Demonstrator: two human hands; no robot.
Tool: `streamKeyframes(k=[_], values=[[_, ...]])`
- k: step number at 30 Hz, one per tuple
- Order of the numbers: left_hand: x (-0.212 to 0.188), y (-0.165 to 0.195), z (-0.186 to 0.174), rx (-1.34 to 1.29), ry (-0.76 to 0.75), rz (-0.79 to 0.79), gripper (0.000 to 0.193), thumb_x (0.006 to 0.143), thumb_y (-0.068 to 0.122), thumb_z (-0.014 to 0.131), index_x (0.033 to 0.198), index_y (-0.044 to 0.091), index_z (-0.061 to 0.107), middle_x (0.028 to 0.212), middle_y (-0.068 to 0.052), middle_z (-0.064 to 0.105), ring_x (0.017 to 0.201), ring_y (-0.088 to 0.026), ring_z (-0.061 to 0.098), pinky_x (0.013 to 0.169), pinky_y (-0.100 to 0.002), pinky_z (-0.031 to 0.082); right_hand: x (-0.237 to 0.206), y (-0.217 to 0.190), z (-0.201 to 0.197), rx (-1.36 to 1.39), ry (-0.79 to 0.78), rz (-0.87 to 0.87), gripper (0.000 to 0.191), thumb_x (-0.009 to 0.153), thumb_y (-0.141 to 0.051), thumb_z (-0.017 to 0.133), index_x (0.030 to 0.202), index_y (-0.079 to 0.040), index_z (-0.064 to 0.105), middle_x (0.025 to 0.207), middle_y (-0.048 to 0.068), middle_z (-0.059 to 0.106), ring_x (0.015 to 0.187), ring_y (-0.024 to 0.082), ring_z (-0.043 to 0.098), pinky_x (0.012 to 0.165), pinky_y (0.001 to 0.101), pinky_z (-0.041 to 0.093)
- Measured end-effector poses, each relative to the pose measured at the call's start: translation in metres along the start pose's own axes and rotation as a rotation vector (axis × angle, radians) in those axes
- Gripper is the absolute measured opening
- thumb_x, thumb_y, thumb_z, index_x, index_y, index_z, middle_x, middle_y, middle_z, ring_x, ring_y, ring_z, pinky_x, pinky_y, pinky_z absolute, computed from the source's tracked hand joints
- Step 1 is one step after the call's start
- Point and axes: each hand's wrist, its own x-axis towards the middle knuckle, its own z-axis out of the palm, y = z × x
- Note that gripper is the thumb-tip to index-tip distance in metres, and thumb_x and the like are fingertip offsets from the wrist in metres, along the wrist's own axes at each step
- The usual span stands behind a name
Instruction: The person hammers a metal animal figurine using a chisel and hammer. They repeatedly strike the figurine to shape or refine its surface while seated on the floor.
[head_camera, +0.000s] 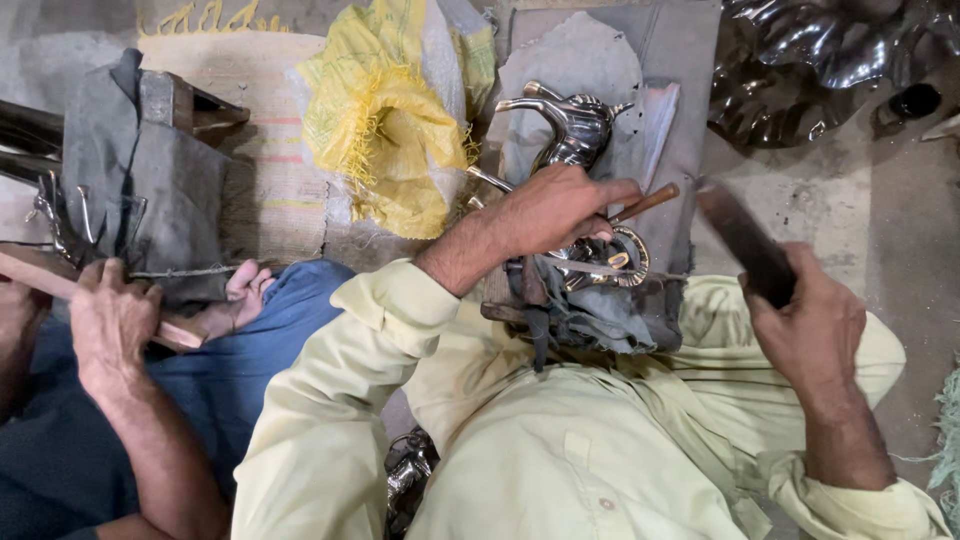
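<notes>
Left hand: the left hand (560, 210) is closed down over a shiny metal casting (585, 130), fingers wrapped on a thin wooden-handled tool (645, 203) whose handle pokes out toward 2 o'clock.
Right hand: the right hand (805, 320) is clamped around a dark flat bar (745, 240), raised clear of the work, the bar slanting up toward 11 o'clock from the fist.
Workpiece: the casting lies on a grey cloth (590, 70), its long axis running from 12 o'clock (curved, horn-like ends) down to a ringed brass part (628, 262) at 6 o'clock, just under the left hand.
Key relation: the casting sits at 9 o'clock from the right hand, well apart; the left hand is touching it, so it is by far the nearer one.
Bar and tool: the bar's upper end is near the wooden handle but not touching (a gap shows between them).
Lap: grey rag and straps (570, 310) bunch below the brass part, against the pale yellow shirt (560, 440).
Nearby: a yellow sack (385, 120) lies at 10 o'clock of the left hand.
Other person: a co-worker's hand (110, 320) grips a wooden stick (60, 285) at far 9 o'clock.
</notes>
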Motion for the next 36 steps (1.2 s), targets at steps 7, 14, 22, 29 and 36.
streamKeyframes(k=[7,14,22,29,36], values=[[0.005,-0.002,0.004,0.060,-0.057,0.019,0.038,0.084,0.017,0.080,0.118,0.010,0.064,0.076,-0.013,0.074,0.080,-0.035,0.074,0.072,-0.051,0.053,0.006,-0.003,0.006,0.084,0.060,-0.107,0.031,0.101,-0.021,0.075,0.126,-0.008,0.063,0.092,0.014,0.072,0.079,0.027,0.071,0.079,0.0443,0.057],[-0.004,-0.005,0.012,-0.040,0.197,0.032,0.036,0.089,0.015,0.079,0.121,0.009,0.065,0.094,-0.013,0.077,0.083,-0.030,0.077,0.072,-0.044,0.057,0.023,-0.003,-0.013,-0.164,-0.139,-0.116,0.042,0.086,-0.020,0.079,0.125,-0.014,0.066,0.081,0.013,0.074,0.073,0.030,0.072,0.074,0.0458,0.056],[-0.056,0.015,0.054,-0.253,0.683,-0.334,0.032,0.095,0.019,0.079,0.119,0.006,0.061,0.090,-0.011,0.077,0.079,-0.023,0.079,0.069,-0.034,0.062,0.045,-0.026,-0.021,0.031,-0.059,-0.235,0.033,0.096,-0.025,0.079,0.121,-0.011,0.064,0.074,0.013,0.067,0.064,0.028,0.068,0.064,0.0411,0.052],[-0.055,0.018,0.063,-0.152,0.750,-0.268,0.030,0.096,0.016,0.077,0.118,0.005,0.060,0.097,-0.013,0.077,0.084,-0.028,0.078,0.070,-0.037,0.061,0.071,-0.097,-0.055,0.029,0.240,-0.553,0.032,0.088,-0.017,0.076,0.118,-0.012,0.065,0.092,0.009,0.070,0.078,0.028,0.070,0.069,0.0408,0.053],[-0.040,0.008,0.040,-0.126,0.463,-0.248,0.033,0.093,0.018,0.078,0.121,0.012,0.061,0.098,-0.011,0.078,0.084,-0.031,0.078,0.070,-0.041,0.061,0.086,-0.107,-0.094,-0.540,0.013,-0.512,0.038,0.080,-0.018,0.079,0.117,-0.018,0.072,0.083,0.004,0.073,0.072,0.026,0.072,0.066,0.0411,0.054]])
